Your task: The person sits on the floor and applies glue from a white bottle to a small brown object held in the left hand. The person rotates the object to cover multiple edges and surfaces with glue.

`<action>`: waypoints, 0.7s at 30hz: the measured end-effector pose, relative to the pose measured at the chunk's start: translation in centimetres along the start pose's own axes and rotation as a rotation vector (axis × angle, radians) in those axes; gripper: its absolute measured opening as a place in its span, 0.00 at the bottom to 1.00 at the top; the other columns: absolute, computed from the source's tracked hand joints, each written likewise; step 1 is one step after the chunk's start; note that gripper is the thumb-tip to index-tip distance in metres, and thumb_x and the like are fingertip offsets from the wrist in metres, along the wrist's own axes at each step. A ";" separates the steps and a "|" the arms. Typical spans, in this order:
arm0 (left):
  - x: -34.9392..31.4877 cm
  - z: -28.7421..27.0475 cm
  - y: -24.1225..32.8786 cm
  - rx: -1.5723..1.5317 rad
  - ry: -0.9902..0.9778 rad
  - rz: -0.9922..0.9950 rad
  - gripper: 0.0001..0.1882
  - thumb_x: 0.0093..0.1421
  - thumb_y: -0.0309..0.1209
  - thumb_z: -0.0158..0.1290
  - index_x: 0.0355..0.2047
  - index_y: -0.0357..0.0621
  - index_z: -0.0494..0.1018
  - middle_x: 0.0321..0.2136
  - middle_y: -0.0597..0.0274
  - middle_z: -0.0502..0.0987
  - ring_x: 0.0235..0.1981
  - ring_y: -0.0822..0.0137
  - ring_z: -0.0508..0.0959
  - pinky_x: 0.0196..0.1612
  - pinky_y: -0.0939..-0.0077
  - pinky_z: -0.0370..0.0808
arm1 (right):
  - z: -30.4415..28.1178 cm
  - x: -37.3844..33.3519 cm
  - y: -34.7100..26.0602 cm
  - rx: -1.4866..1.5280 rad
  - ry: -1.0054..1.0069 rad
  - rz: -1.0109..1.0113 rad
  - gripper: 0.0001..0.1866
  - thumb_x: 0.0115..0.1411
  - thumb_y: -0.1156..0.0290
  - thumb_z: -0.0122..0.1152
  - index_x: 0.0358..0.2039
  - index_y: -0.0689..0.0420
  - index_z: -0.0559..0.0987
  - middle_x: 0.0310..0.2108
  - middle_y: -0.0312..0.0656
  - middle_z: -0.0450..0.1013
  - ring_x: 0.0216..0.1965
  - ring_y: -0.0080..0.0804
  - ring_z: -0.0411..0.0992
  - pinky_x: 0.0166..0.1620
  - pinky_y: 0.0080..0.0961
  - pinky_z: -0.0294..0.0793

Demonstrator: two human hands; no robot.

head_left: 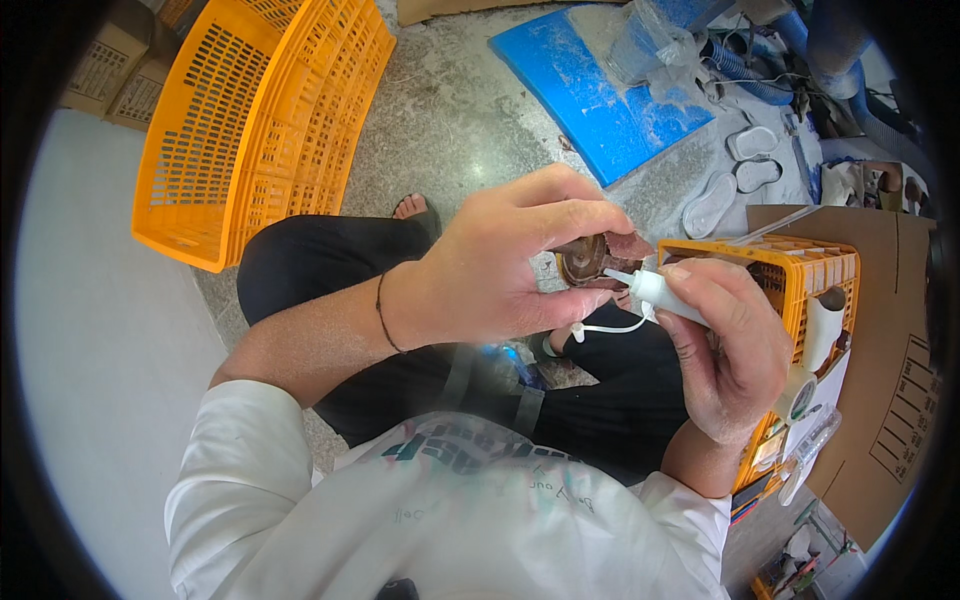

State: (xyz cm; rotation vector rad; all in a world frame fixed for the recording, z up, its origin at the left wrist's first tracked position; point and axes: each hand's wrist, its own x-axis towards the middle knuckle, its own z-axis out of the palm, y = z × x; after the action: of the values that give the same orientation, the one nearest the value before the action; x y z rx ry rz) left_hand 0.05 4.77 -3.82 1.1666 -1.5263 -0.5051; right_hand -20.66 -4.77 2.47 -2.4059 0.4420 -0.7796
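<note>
Over my lap, my left hand (515,255) grips a brown, rounded piece (583,262) with a ringed face and a rough reddish-brown part along its edge. Its exact kind cannot be made out, and the fingers cover much of it. My right hand (730,335) is closed around a small white glue bottle (657,291). The bottle's narrow tip points left and touches or nearly touches the brown piece. A small white cap (578,331) dangles from the bottle by a thin strap, just below my left fingers.
Stacked orange crates (300,130) stand at the far left. On the right, another orange crate (790,255) holds a tape roll (797,393) and other items beside a cardboard sheet (885,350). A dusty blue board (570,85) and white sandals (712,205) lie on the floor ahead.
</note>
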 end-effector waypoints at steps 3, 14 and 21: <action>0.0 0.1 0.0 0.009 0.003 0.000 0.25 0.47 0.24 0.69 0.48 0.43 0.77 0.41 0.59 0.76 0.39 0.61 0.81 0.42 0.72 0.80 | 0.0 0.1 0.0 -0.012 -0.002 -0.006 0.16 0.50 0.81 0.73 0.41 0.62 0.82 0.34 0.50 0.79 0.33 0.45 0.80 0.35 0.30 0.78; -0.2 0.3 0.0 0.015 0.000 -0.034 0.27 0.46 0.22 0.69 0.49 0.44 0.77 0.40 0.59 0.75 0.39 0.60 0.81 0.42 0.72 0.80 | -0.1 0.1 -0.8 -0.089 -0.025 -0.028 0.18 0.49 0.82 0.72 0.42 0.62 0.82 0.35 0.49 0.79 0.34 0.43 0.79 0.38 0.29 0.78; -0.4 0.6 -0.2 0.036 0.010 -0.031 0.27 0.47 0.22 0.69 0.50 0.45 0.77 0.41 0.59 0.75 0.39 0.59 0.81 0.42 0.71 0.80 | 0.0 0.1 -1.5 -0.091 -0.052 0.022 0.17 0.49 0.83 0.72 0.42 0.63 0.82 0.36 0.49 0.78 0.36 0.43 0.79 0.40 0.29 0.79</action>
State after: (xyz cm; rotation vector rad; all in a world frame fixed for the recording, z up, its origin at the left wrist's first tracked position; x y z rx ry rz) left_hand -0.43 4.93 -4.35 1.2205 -1.5162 -0.4940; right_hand -20.45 -3.67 3.40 -2.4950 0.4918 -0.7000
